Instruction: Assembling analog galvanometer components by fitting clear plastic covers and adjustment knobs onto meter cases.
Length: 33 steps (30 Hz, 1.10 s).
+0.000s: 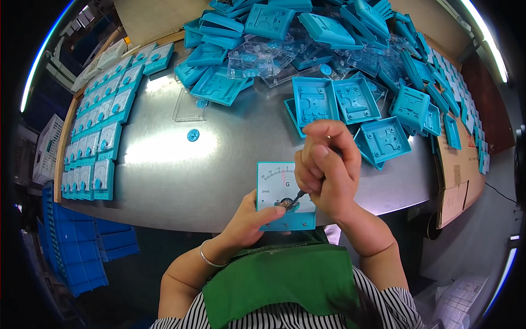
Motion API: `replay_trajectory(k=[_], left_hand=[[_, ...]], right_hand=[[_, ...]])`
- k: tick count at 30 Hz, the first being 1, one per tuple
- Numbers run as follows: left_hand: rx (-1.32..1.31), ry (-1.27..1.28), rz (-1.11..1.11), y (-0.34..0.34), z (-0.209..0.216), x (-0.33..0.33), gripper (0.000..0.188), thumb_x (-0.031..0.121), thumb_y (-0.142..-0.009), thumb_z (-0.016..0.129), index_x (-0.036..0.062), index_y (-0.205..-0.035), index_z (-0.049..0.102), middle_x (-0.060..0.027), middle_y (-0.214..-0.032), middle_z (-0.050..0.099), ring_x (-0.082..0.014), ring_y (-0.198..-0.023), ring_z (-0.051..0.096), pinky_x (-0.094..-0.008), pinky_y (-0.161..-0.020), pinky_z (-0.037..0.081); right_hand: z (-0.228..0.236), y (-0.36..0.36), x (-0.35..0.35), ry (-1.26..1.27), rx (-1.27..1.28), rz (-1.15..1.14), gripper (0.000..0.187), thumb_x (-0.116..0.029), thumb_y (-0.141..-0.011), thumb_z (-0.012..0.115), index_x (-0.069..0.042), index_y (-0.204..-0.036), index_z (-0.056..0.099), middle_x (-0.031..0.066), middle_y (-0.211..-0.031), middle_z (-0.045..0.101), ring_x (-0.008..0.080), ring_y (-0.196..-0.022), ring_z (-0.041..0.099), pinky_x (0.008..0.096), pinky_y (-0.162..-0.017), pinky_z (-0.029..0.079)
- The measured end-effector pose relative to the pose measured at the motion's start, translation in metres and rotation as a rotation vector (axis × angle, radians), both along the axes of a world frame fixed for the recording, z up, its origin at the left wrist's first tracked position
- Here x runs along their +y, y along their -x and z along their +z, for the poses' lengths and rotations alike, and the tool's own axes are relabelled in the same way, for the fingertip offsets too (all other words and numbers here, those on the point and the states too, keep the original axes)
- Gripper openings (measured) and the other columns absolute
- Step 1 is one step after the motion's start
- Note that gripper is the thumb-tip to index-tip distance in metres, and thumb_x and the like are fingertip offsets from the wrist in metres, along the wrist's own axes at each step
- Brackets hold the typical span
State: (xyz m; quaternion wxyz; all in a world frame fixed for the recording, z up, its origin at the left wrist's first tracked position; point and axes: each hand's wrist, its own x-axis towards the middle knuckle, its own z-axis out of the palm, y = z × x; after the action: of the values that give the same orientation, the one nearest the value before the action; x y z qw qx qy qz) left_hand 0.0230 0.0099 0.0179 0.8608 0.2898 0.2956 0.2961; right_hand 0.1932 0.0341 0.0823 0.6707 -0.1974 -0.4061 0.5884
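My left hand grips a galvanometer by its left side, the thumb lying across the lower part of its white dial. The meter has a teal case with small screws along its lower strip and a thin red needle near the top. Around the dial's lower opening, a coil mechanism shows. My right hand is closed above the meter's right side. From that fist a slim dark screwdriver slants down to the mechanism; its handle is hidden in my fingers.
Teal cases and clear covers are heaped at the back. Rows of meters line the left edge. A round teal knob and a clear cover lie on the metal table. Cardboard stands right, blue bins lower left.
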Motion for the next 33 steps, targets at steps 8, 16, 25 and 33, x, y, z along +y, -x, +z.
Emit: replay_trajectory(k=[8,16,25,33], left_hand=[[0.305,-0.52,0.123,0.032,-0.01,-0.001,0.041,0.004,-0.081,0.066,-0.0036,-0.119,0.052,-0.0087,-0.11,0.063,-0.0123,-0.099,0.058,-0.0293,-0.091,0.045],[0.297,-0.868,0.11,0.061,-0.02,-0.013,0.032,0.002,-0.074,0.07,-0.0026,-0.104,0.062,-0.0111,-0.094,0.067,-0.0172,-0.086,0.063,-0.0298,-0.079,0.049],[0.207,-0.83,0.126,0.061,-0.018,-0.006,0.037,0.002,-0.077,0.068,-0.0048,-0.111,0.057,-0.0131,-0.098,0.066,-0.0174,-0.09,0.061,-0.0315,-0.081,0.049],[0.057,-0.661,0.194,0.077,-0.013,-0.009,0.035,0.005,-0.077,0.069,-0.0026,-0.11,0.059,-0.0097,-0.101,0.065,-0.0171,-0.093,0.061,-0.0316,-0.084,0.048]], right_hand=[[0.012,0.022,0.027,0.239,0.01,0.106,0.019,-0.01,-0.092,0.045,-0.002,-0.11,0.049,0.0002,-0.063,0.039,0.0074,-0.044,0.034,0.0226,-0.037,0.027],[-0.013,0.095,0.131,0.097,-0.927,0.442,0.026,-0.013,-0.088,0.055,-0.001,-0.11,0.062,0.0111,-0.096,0.064,0.0118,-0.058,0.058,0.025,-0.044,0.044],[-0.076,0.124,0.15,-0.703,-1.612,-0.304,0.011,-0.011,-0.079,0.062,-0.001,-0.075,0.058,0.0165,-0.084,0.057,0.0309,-0.075,0.063,0.0388,-0.062,0.053],[-0.026,-0.002,0.04,0.509,-0.656,0.255,0.019,-0.015,-0.09,0.058,0.004,-0.088,0.062,0.0087,-0.08,0.064,0.0093,-0.055,0.059,0.0248,-0.046,0.042]])
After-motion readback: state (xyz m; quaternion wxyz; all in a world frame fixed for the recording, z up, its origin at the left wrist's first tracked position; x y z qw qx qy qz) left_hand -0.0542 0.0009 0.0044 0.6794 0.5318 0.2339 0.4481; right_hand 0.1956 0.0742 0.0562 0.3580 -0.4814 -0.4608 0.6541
